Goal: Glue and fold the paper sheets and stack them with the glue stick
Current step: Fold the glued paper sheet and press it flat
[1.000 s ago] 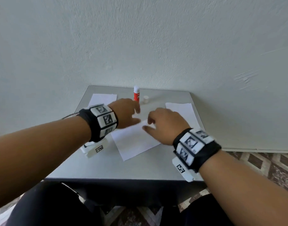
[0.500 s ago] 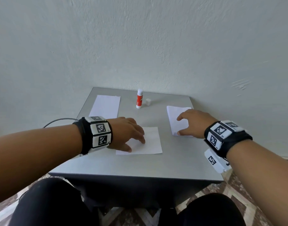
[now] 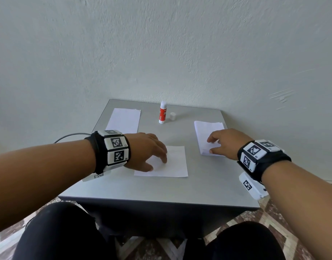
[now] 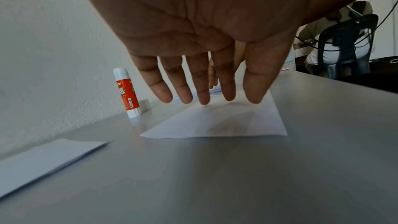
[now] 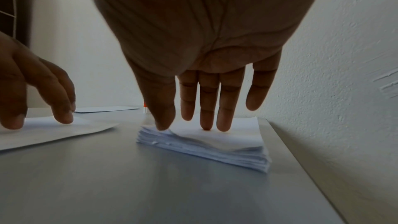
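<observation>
The left hand [image 3: 148, 152] lies flat with straight fingers on the single sheet [image 3: 172, 162] at the table's [image 3: 161, 192] middle, while the right hand [image 3: 225, 143] presses spread fingers on the stack of sheets [image 5: 206, 140] to the right — thumb at its near corner. The glue stick [image 3: 163, 115] stands upright at the back, well beyond both hands, its orange label partly readable as "GLUE STICK" — its cap [image 3: 172, 116] just beside it.
</observation>
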